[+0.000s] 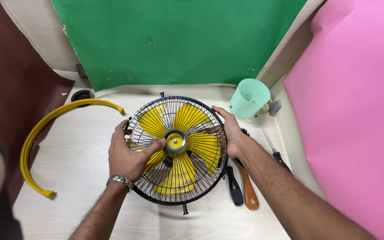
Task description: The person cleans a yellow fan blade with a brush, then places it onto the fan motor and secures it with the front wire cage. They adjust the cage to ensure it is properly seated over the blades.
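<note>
Hands (L & R) half-open, loosely curled on black fan grille, yellow blades inside.
</note>
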